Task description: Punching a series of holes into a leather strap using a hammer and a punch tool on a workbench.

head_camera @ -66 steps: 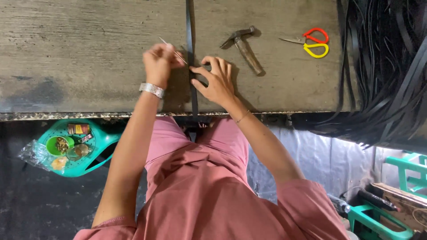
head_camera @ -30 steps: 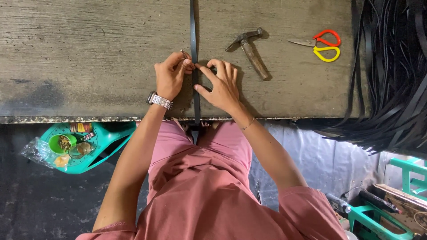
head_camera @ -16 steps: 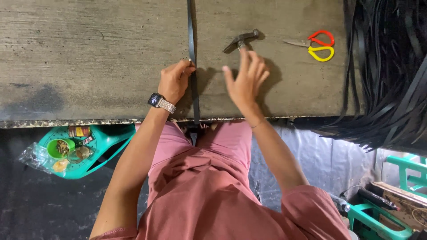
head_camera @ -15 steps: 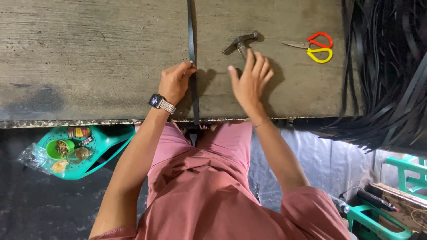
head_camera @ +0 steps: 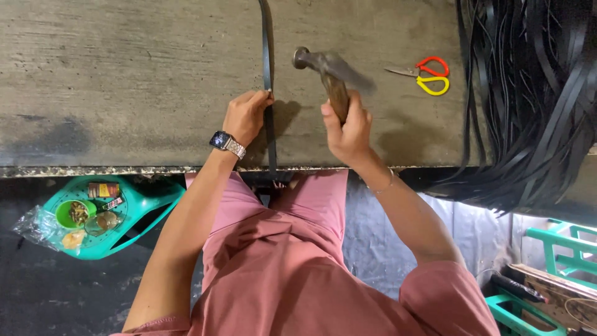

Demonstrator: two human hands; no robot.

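We see the left hand (head_camera: 244, 117) curled against the long narrow black strap (head_camera: 267, 74) that runs straight across the worn grey wooden workbench (head_camera: 124, 74); thumb and forefinger are pinched together at the strap's left edge — on something too small for us to make out; a dark-faced wristwatch with a metal band (head_camera: 225, 143) sits on that wrist. The right hand (head_camera: 347, 127) is wrapped tight round the brown wooden handle of a steel-headed claw hammer (head_camera: 324, 70); the hammer is lifted off the bench, its head just right of the strap and blurred. Red-and-yellow-handled scissors (head_camera: 425, 74) lie on the bench, well apart from the hammer; a heap of loose black straps (head_camera: 535, 93) hangs over the bench's right end. Below the bench edge — a teal plastic stool (head_camera: 124, 211) carrying a small green cup (head_camera: 73, 213) and oddments.
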